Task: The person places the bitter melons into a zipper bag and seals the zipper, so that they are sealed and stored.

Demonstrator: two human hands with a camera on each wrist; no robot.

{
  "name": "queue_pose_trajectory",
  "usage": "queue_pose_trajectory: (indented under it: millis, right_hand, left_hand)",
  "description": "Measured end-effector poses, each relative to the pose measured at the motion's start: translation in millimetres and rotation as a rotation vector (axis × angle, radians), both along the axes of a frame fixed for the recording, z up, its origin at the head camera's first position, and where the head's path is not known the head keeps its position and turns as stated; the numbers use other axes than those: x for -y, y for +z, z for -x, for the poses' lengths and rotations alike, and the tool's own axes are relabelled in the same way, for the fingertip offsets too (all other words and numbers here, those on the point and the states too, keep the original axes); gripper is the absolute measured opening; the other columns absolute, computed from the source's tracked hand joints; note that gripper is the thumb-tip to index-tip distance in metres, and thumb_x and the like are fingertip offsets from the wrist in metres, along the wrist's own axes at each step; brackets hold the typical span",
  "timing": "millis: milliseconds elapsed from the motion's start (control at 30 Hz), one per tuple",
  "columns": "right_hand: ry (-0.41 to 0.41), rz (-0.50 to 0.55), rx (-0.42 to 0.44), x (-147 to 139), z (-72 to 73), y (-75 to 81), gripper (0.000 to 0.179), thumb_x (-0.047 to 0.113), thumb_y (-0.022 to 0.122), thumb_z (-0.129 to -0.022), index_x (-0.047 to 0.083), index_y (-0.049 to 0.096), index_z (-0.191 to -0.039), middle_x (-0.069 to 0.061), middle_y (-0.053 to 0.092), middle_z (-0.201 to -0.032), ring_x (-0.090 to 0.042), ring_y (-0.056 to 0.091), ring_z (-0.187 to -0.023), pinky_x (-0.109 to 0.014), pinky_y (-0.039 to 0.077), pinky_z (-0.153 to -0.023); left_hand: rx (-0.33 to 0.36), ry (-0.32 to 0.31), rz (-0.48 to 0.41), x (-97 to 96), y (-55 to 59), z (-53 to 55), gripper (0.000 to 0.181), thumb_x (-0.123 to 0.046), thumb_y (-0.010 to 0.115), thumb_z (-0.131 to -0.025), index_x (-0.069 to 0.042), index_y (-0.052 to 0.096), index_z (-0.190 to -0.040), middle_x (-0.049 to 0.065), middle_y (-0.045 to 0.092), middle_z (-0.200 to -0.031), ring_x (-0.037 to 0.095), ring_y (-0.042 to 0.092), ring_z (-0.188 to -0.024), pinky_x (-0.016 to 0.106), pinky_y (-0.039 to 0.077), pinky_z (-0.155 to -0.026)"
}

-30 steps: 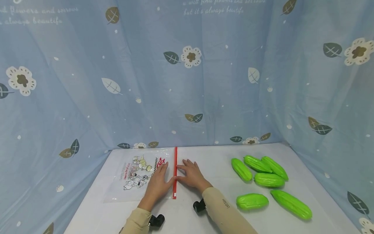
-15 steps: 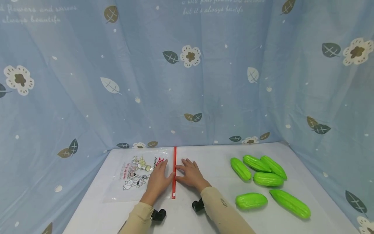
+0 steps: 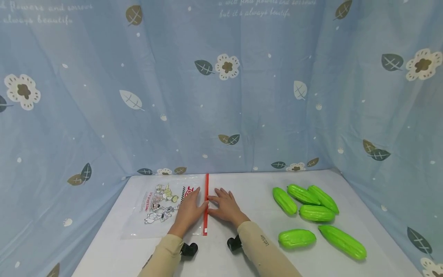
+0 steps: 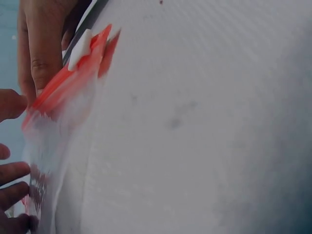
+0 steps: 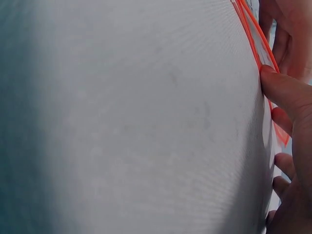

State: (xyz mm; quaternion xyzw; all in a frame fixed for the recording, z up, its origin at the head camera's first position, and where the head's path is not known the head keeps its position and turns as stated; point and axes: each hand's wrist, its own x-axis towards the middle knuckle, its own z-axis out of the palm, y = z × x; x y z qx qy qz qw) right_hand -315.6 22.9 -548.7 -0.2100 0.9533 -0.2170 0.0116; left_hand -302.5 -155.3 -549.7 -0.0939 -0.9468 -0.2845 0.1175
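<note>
A clear zip bag (image 3: 136, 227) with cartoon animals printed on it lies flat at the left of the table, its red zip strip (image 3: 206, 226) facing right. My left hand (image 3: 188, 213) rests over the bag's right part, fingers spread, thumb at the strip. From the other side my right hand (image 3: 226, 207) reaches to the same strip with thumb and forefinger, the other fingers extended on the table. In the right wrist view, two red edges (image 5: 256, 29) stand slightly apart by my right thumb (image 5: 282, 87). A white end piece (image 4: 80, 48) sits on the strip in the left wrist view.
Several green ribbed cucumber-like vegetables (image 3: 316, 212) lie on the right of the white table (image 3: 249, 184); one long one (image 3: 342, 241) is nearest the right front. Black wrist cameras (image 3: 189, 250) hang under both sleeves. A blue patterned curtain (image 3: 221, 107) encloses the back and sides.
My left hand has shifted slightly up along the red strip, its thumb staying at the edge. The right hand, bag and vegetables look the same apart from small camera motion.
</note>
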Motion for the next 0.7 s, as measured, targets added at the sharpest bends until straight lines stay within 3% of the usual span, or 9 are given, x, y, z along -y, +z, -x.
queue_pose_trajectory:
  millis: [700]
  right_hand:
    - [-0.006,0.011,0.013,1.3,-1.3,3.9,0.056,0.046,0.072,-0.089,0.026,0.064,-0.141,-0.010,0.042,-0.159,-0.033,0.029,-0.151,-0.059,0.017,-0.122]
  left_hand:
    - [0.026,0.027,0.046,-6.7,7.1,0.9,0.067,-0.029,0.076,-0.090,0.004,0.053,-0.144,0.025,0.059,-0.138,0.042,0.053,-0.131,0.055,0.040,-0.111]
